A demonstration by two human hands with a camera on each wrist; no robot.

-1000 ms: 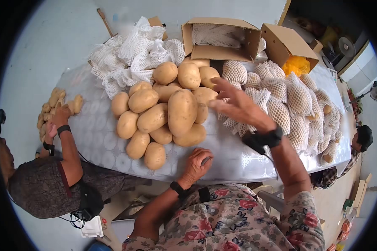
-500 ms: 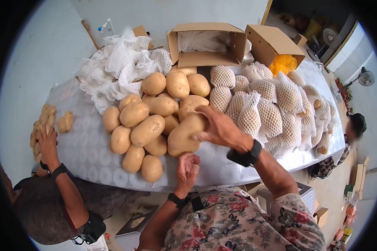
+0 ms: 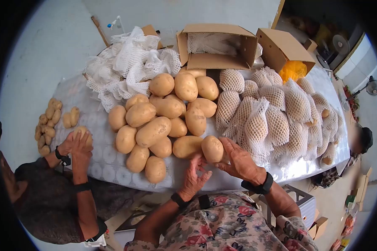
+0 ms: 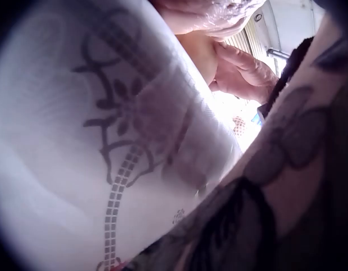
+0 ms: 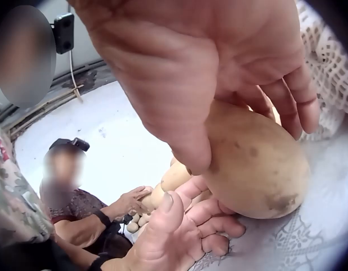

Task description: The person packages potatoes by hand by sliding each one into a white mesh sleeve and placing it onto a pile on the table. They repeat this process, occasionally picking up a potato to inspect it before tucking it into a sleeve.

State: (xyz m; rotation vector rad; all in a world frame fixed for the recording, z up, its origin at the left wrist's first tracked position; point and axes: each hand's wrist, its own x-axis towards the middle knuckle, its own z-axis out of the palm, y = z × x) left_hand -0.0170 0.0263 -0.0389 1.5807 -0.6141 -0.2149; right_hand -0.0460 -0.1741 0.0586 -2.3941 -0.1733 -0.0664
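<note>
In the head view my right hand [image 3: 240, 162] grips a large tan potato [image 3: 212, 149] near the table's front edge. Thumb and fingers lie around its sides, and the right wrist view shows brown blemishes on its lower end. My left hand [image 3: 192, 178] is beside it, palm turned up and fingers loosely bent, with fingertips right at the potato. Another potato [image 3: 187, 147] lies on the table just left of the held one. Behind and to the left spreads a pile of bare potatoes [image 3: 153, 131]. The left wrist view shows mostly tablecloth and sleeve.
Potatoes in white foam nets [image 3: 276, 125] are heaped on the right. White foam nets [image 3: 130, 71] pile up at the back left. Two cardboard boxes [image 3: 215, 60] stand behind. At left, another person's hands [image 3: 77, 146] hold a potato near smaller potatoes [image 3: 47, 129].
My right hand reached over the pile, took the large potato from its front right, and brought it toward me and rightward. My left hand turned palm up and came to the potato.
</note>
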